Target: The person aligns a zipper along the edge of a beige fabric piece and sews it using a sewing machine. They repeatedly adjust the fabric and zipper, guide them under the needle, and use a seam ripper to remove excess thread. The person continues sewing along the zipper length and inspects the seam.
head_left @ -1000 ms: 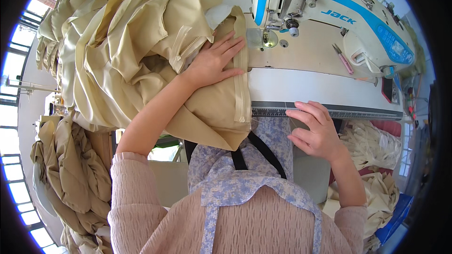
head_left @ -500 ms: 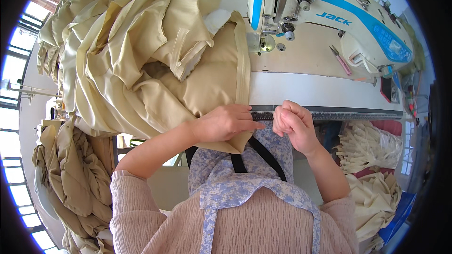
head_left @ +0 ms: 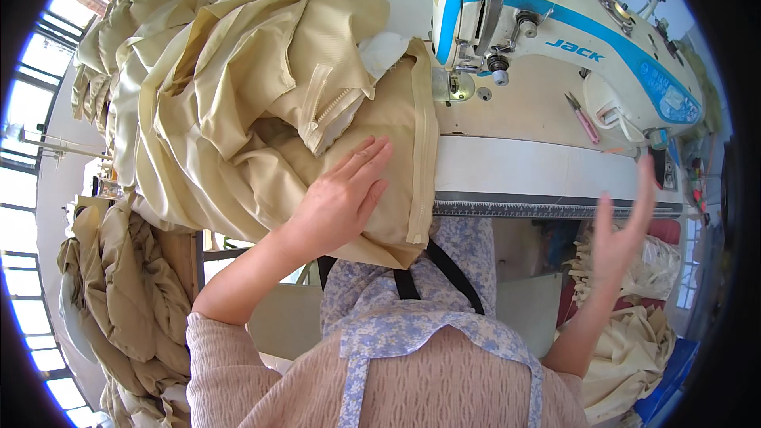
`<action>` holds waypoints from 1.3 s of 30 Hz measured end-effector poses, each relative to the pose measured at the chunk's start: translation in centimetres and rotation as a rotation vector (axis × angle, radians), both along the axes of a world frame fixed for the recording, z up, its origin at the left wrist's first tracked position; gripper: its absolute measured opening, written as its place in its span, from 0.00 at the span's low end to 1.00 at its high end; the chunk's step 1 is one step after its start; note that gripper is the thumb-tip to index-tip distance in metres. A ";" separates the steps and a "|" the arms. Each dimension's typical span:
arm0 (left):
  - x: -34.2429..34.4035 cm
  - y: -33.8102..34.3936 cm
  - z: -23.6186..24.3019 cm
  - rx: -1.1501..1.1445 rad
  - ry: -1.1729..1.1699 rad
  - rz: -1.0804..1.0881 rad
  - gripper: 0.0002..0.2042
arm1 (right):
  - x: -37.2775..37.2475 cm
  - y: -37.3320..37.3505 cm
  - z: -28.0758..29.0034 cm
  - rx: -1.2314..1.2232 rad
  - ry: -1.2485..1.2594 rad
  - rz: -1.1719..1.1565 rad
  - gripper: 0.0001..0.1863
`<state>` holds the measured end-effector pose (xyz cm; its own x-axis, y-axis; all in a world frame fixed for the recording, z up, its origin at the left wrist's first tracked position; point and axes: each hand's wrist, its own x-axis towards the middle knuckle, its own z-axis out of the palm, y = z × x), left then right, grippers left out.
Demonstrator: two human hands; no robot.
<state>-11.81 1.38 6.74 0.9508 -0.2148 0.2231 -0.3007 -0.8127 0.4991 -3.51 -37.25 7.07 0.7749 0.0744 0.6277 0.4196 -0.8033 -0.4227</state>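
Observation:
A large beige garment lies bunched over the left half of the sewing table, its right part spread flatter. One zipper strip runs down that right edge, and a short piece of zipper shows among the folds. My left hand rests on the flatter cloth, palm down with fingers stretched out, holding nothing. My right hand is raised off the front edge at the right, smeared by motion, its fingers apart and nothing visible in them. Pink-handled snips lie on the machine bed beyond it.
A white and blue sewing machine stands at the back right. Along the table's front edge runs a ruler strip. Beige garments hang in a heap at lower left. Bagged cream strips and cream cloth lie at lower right.
My left hand has moved up and left from the cloth's front edge onto its flatter part. My right hand has opened from a closed pinch and swung away to the right.

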 end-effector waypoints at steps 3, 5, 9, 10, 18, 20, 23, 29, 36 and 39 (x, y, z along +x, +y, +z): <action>0.4 0.2 -2.3 0.354 0.050 0.029 0.27 | -1.9 8.3 -3.8 -0.385 0.304 0.617 0.48; 0.8 1.1 -3.9 0.445 -0.040 0.198 0.30 | -2.1 12.9 -7.0 -0.437 0.210 0.730 0.43; 4.5 4.0 -2.7 0.600 -0.127 0.453 0.37 | -1.5 15.9 -10.5 -0.365 0.016 0.851 0.33; 6.4 4.6 -1.6 0.621 -0.257 0.486 0.36 | -1.7 16.0 -10.6 -0.305 0.027 0.908 0.29; 29.7 6.6 -3.1 0.897 -0.550 0.095 0.27 | -4.3 17.2 -9.2 -0.150 0.142 1.017 0.20; 31.3 6.4 -6.0 0.737 -0.385 0.041 0.23 | -4.0 16.7 -9.2 -0.173 0.152 0.983 0.21; 31.4 6.2 -6.2 0.583 -0.230 -0.003 0.17 | -3.3 15.4 -9.1 -0.184 0.164 0.979 0.22; 22.0 2.8 -5.3 0.035 0.087 -0.015 0.19 | -3.3 14.2 -9.1 -0.187 0.172 0.974 0.20; 19.9 4.6 -9.8 0.365 -0.154 -0.022 0.23 | -3.9 14.5 -9.2 -0.008 0.111 1.052 0.24; 20.0 4.9 -9.3 0.309 -0.231 -0.010 0.20 | -3.7 11.1 -7.6 0.121 0.213 0.932 0.23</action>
<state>8.19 6.27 -2.55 0.8808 -0.3143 0.3543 -0.3851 -0.9107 0.1494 -7.25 -26.15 -0.53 0.5361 0.6615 0.5245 0.7719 -0.1325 -0.6218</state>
